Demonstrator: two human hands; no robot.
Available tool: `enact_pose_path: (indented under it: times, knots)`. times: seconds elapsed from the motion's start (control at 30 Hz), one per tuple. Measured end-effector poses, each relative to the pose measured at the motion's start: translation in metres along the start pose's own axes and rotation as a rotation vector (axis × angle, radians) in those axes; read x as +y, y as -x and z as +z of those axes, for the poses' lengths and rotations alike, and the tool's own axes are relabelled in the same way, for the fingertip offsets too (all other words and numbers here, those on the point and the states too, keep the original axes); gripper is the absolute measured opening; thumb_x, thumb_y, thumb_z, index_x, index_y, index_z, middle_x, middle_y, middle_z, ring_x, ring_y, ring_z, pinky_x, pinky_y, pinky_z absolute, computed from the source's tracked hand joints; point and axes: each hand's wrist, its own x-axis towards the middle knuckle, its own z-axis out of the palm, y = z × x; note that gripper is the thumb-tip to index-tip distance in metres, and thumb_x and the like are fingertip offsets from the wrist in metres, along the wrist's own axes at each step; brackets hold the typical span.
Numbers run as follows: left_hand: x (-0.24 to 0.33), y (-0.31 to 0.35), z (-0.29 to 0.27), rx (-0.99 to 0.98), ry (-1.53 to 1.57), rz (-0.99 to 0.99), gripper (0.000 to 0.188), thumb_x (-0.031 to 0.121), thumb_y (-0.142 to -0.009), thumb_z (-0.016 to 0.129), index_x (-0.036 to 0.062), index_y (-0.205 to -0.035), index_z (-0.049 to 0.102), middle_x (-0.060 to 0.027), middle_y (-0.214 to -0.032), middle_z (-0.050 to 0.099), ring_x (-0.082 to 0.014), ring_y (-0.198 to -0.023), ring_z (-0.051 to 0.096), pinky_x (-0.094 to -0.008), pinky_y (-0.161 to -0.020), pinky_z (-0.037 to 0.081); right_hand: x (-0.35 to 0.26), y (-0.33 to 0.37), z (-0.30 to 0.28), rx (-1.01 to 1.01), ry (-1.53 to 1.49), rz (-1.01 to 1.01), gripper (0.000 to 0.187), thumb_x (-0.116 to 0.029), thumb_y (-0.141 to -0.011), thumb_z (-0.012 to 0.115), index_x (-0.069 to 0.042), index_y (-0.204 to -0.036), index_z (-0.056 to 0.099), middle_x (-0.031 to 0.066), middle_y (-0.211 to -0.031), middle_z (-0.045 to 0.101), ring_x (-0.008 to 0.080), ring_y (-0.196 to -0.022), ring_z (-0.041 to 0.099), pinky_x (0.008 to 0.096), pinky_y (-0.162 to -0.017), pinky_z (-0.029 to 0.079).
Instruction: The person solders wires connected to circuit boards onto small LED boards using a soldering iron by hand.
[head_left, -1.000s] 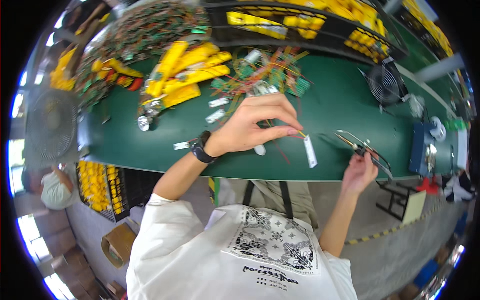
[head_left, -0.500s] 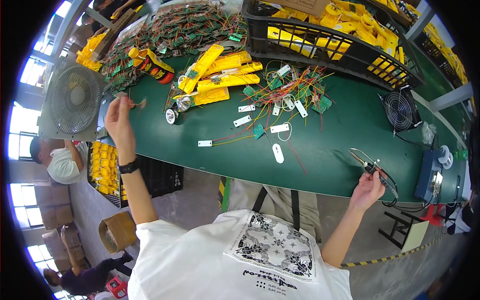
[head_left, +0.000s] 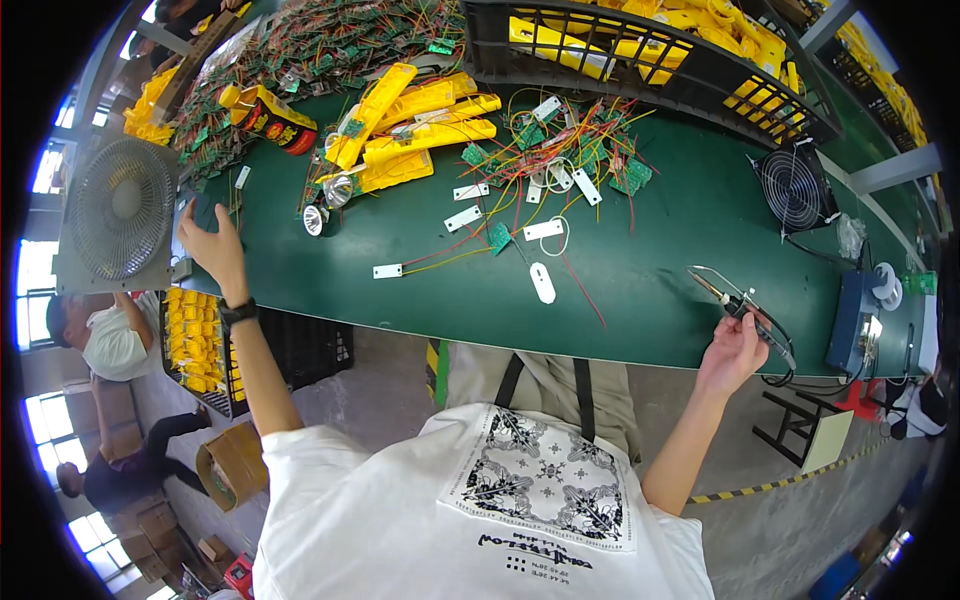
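Note:
My left hand [head_left: 213, 248] is at the table's left end beside the large fan, its thumb and fingers spread with nothing visible between them. Just beyond it lies a small white strip [head_left: 243, 178] with thin wires. My right hand [head_left: 733, 352] grips a soldering iron [head_left: 748, 311] near the front edge, its tip pointing up and left over the green table [head_left: 620, 290]. White strips [head_left: 462, 218] and green circuit boards [head_left: 500, 238] with red and yellow wires lie tangled mid-table. Yellow plastic housings [head_left: 400, 115] are stacked left of them, with shiny reflectors [head_left: 314, 220] in front.
A large fan [head_left: 122, 210] stands at the left, a small black fan [head_left: 795, 188] at the right. A blue soldering station [head_left: 850, 325] sits near the right edge. Behind are a heap of wired boards [head_left: 330, 50], a yellow-and-black bottle [head_left: 272, 118] and a black crate [head_left: 640, 65] of yellow parts.
My left hand has let go of a small wired piece and moved slightly left, its fingers spreading. A white strip now lies beyond it. My right hand still holds the soldering iron. The view has shifted slightly.

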Motion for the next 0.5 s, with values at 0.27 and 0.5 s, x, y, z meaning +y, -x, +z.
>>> enact_pose_path:
  times: [0.27, 0.5]
  knots:
    - [0.276, 0.098, -0.081, -0.646, 0.787, 0.102, 0.025, 0.010, -0.081, 0.089, 0.0052, -0.097, 0.071, -0.0073, -0.087, 0.068, -0.0222, -0.082, 0.068, -0.0343, -0.073, 0.054, -0.001, -0.001, 0.004, 0.004, 0.072, 0.000, 0.022, -0.012, -0.102, 0.069, 0.003, -0.117, 0.065, 0.0098, -0.084, 0.067, 0.0160, -0.066, 0.061, 0.0278, -0.056, 0.043]
    - [0.314, 0.113, -0.068, -0.599, 0.669, 0.387, 0.022, 0.018, -0.084, 0.086, 0.0073, -0.099, 0.074, -0.0056, -0.099, 0.068, -0.0273, -0.085, 0.067, -0.0405, -0.073, 0.056, -0.003, 0.002, 0.009, 0.014, 0.103, 0.013, 0.023, -0.014, -0.102, 0.071, 0.003, -0.117, 0.066, 0.0091, -0.078, 0.068, 0.0164, -0.062, 0.062, 0.0267, -0.054, 0.042]
